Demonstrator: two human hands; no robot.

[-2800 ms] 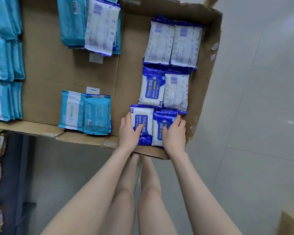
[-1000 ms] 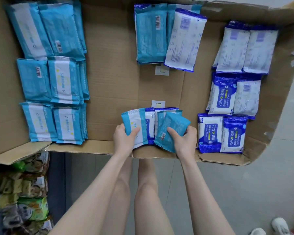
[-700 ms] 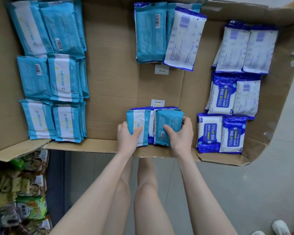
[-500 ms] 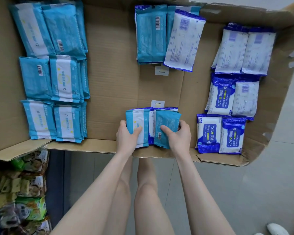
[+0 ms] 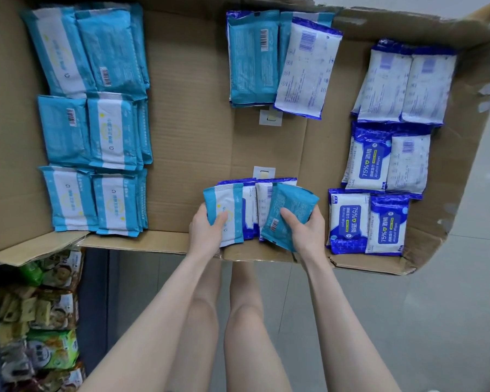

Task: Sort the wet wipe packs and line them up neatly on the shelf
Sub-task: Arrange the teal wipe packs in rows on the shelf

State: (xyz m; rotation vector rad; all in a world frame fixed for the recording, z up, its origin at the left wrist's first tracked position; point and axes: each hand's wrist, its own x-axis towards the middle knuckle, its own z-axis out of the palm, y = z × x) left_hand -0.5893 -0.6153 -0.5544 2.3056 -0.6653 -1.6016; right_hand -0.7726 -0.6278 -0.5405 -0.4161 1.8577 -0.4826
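Note:
Wet wipe packs lie on a flattened cardboard shelf point(image 5: 193, 114). My left hand point(image 5: 207, 232) grips a teal-and-white pack point(image 5: 224, 202) at the front middle. My right hand point(image 5: 306, 230) grips a teal pack point(image 5: 292, 202), barcode side up and tilted to the right. Under both lie dark blue-and-white packs point(image 5: 252, 210). Teal packs point(image 5: 96, 131) fill the left in rows. Dark blue alcohol wipe packs point(image 5: 368, 219) stand in pairs on the right. A mixed stack point(image 5: 277, 60) of teal and blue-white packs sits at the back middle.
The cardboard's right wall point(image 5: 470, 154) rises beside the blue packs. Two small white tags point(image 5: 270, 117) lie on the bare cardboard. Snack bags point(image 5: 40, 315) fill a lower shelf at the bottom left. Grey tiled floor point(image 5: 422, 321) and my legs lie below.
Both hands moved from the blue packs at the right to the middle pile. In the last half second my right hand has tilted its teal pack and lifted it off the pile.

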